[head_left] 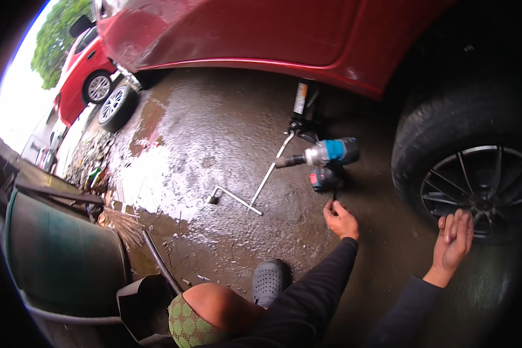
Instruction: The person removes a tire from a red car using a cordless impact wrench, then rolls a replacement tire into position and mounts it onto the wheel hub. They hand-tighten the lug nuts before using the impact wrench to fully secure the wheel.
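Observation:
My left hand (341, 221) is closed in a pinch, its fingertips at a small dark thing I cannot make out. Just beyond it, a cordless impact wrench (333, 152) with a teal and black body rests on the wet ground, its socket end toward the left. My right hand (451, 240) is raised in front of the lower rim of a wheel with dark spokes (475, 185), fingers loosely curled and partly apart, nothing seen in them. Whether it touches the rim I cannot tell. A bent metal crank handle (265, 184) runs from the jack (300, 119) across the ground.
Above the jack is a red car's sill (307, 72). At far left, a loose wheel (117, 109) leans near another red car (78, 75). A green drum (64, 249) and a straw broom (122, 226) stand at the left. My grey clog (269, 281) is in front.

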{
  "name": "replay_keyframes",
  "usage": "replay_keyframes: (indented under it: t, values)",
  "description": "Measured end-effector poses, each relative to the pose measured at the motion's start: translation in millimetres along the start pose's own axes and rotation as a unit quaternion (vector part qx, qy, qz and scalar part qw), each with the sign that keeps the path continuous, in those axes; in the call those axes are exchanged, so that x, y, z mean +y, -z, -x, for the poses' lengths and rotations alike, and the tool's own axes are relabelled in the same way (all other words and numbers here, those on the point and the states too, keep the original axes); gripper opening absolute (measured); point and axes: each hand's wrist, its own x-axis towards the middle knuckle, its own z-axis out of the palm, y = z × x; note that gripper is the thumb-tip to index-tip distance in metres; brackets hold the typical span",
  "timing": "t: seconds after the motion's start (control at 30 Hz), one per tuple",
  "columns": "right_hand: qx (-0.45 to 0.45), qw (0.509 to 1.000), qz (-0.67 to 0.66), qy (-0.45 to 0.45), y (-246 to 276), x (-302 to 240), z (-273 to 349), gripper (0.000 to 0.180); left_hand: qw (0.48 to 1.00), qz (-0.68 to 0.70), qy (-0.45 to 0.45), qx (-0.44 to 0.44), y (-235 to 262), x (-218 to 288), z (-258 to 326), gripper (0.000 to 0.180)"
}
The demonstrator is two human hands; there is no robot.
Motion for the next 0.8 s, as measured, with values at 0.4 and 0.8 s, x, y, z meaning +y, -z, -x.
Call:
replay_keyframes:
  t: [0.4, 0.8]
  values:
    - [-0.137, 0.956, -0.154, -0.209, -78, 82, -16, 0.076, 0.852, 0.172, 0.373, -0.324, 29, 67, -31, 0.064]
    - [-0.142, 0.783, 0.605, -0.009, -64, 191, 39, 0.028, 0.916, 0.110, 0.321, -0.213, 24, 88, -22, 0.047]
